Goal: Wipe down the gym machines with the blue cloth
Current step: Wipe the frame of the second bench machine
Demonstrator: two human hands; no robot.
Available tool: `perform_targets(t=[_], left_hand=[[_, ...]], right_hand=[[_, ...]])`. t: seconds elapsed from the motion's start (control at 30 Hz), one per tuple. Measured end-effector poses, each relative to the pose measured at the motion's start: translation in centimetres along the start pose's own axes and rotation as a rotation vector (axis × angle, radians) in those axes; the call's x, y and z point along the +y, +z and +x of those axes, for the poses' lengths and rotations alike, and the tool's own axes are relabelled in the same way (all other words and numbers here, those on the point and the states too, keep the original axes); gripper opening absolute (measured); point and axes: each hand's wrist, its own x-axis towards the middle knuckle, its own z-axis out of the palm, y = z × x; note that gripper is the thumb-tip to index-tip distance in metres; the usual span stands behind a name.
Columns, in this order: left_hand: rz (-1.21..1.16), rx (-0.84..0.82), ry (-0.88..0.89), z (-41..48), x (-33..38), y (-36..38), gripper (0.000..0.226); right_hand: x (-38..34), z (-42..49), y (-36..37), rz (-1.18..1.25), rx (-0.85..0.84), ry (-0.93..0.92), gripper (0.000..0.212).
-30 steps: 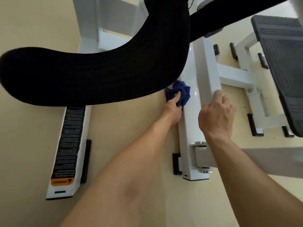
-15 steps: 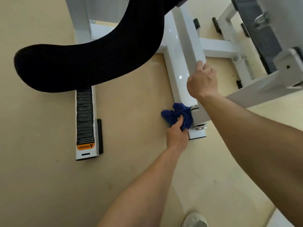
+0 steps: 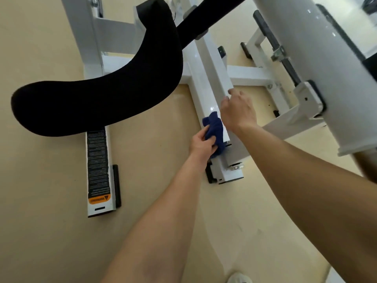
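Observation:
A bunched dark blue cloth (image 3: 214,128) lies against the near part of a white floor beam (image 3: 201,86) of the gym machine. My left hand (image 3: 202,144) grips the cloth from the left and presses it onto the beam. My right hand (image 3: 237,110) sits just beyond the cloth, its fingers curled over the edge of a raised white bar (image 3: 216,64) that runs above the beam. A thick black curved pad (image 3: 98,99) hangs over the floor to the left.
A second white floor beam with a black label and orange warning sticker (image 3: 99,170) lies at the left. A big white cylinder (image 3: 318,66) fills the upper right, with more white frame and a dark footplate behind. Beige floor; a white shoe (image 3: 239,278) shows at the bottom.
The cloth and my left hand slid down the beam to its near end, then came back up a little. My right hand stays on the raised bar. The view shifted.

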Motion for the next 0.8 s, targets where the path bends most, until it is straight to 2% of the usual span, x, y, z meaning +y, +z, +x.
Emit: perform_targets(t=[0.13,0.27,0.33,0.4,0.47,0.57,0.7,0.8], left_hand=[[0.167,-0.080,0.166,0.6,1.3,2.3,0.049],[0.351,-0.080,0.231,1.7,0.8,3.6,0.035],[0.308,-0.003,0.199,2.3,2.2,4.2,0.019],[0.202,0.063,0.181,2.9,4.1,4.8,0.019],[0.292,0.124,0.216,4.6,6.4,5.4,0.013],[0.427,0.038,0.328,7.1,7.0,4.7,0.046],[0.373,0.007,0.316,5.3,1.5,3.6,0.056],[0.418,-0.084,0.264,1.4,-2.4,3.1,0.053]], right_hand=[[1.2,1.0,0.6,0.207,0.021,0.223,0.042],[1.7,1.4,1.5,0.266,0.001,0.278,0.042],[1.7,1.5,2.0,0.296,0.018,0.295,0.045],[1.8,1.5,2.4,0.300,0.043,0.289,0.048],[2.2,1.8,3.0,0.291,0.067,0.297,0.047],[2.8,2.3,3.5,0.292,0.124,0.302,0.039],[2.9,2.9,3.1,0.417,0.165,0.360,0.038],[2.9,2.7,3.0,0.405,0.141,0.341,0.032]])
